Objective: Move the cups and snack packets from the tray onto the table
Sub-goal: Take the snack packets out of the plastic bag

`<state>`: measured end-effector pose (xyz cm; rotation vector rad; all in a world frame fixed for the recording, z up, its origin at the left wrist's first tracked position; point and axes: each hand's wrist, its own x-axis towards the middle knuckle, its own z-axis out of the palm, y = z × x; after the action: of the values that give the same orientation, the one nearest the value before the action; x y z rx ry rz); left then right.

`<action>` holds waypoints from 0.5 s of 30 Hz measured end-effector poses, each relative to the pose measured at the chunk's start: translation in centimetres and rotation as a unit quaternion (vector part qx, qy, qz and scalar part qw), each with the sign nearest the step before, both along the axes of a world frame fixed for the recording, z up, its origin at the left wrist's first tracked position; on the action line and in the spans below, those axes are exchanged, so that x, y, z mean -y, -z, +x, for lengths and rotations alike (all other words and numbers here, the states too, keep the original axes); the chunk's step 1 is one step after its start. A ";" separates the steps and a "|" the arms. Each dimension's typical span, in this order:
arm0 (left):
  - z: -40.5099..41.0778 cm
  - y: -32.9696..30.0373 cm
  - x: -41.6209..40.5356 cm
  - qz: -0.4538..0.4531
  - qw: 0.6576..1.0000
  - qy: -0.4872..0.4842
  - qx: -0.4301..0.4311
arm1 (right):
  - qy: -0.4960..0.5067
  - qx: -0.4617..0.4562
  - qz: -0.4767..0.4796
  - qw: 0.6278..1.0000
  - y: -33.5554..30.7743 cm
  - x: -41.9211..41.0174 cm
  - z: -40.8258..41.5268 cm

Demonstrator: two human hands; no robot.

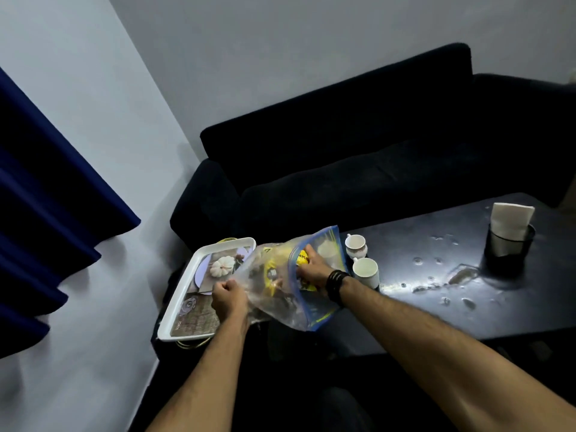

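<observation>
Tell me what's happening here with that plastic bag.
A person is digging into a clear zip bag. The left hand pinches its edge while the right hand reaches inside onto a yellow packet. Two cups already stand on the table; the tray beside it holds nothing loose.

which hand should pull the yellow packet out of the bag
Right. The right hand is already inside the bag on the yellow packet; the left hand grips the bag's end.
</observation>
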<state>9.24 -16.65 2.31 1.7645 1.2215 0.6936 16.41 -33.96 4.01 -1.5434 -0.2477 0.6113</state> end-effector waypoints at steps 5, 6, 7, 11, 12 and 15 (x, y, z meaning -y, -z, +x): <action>-0.3 -1.0 0.1 -0.215 0.971 0.098 0.039 | -0.021 -0.007 0.009 1.000 -0.7 1.3 0.0; -0.4 -1.2 0.2 -0.305 0.940 0.140 0.059 | -0.031 0.000 0.003 1.000 -0.8 1.6 -0.3; -0.5 -1.3 0.3 -0.354 0.916 0.173 0.072 | -0.043 0.009 -0.005 0.999 -0.8 1.7 -0.4; -1.1 -1.0 0.2 -0.341 0.915 0.215 0.012 | -0.088 0.040 -0.027 0.995 -1.5 2.1 -0.8; -1.2 -0.7 0.4 -0.313 0.928 0.204 -0.013 | -0.088 0.045 -0.030 0.995 -1.7 2.1 -0.9; -1.3 -0.7 0.7 -0.186 0.980 0.074 0.008 | -0.074 0.053 -0.021 0.996 -1.6 1.8 -0.9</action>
<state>7.97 -17.30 2.99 1.5143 1.1129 0.3632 15.54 -35.78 5.63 -1.6093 -0.4355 0.6556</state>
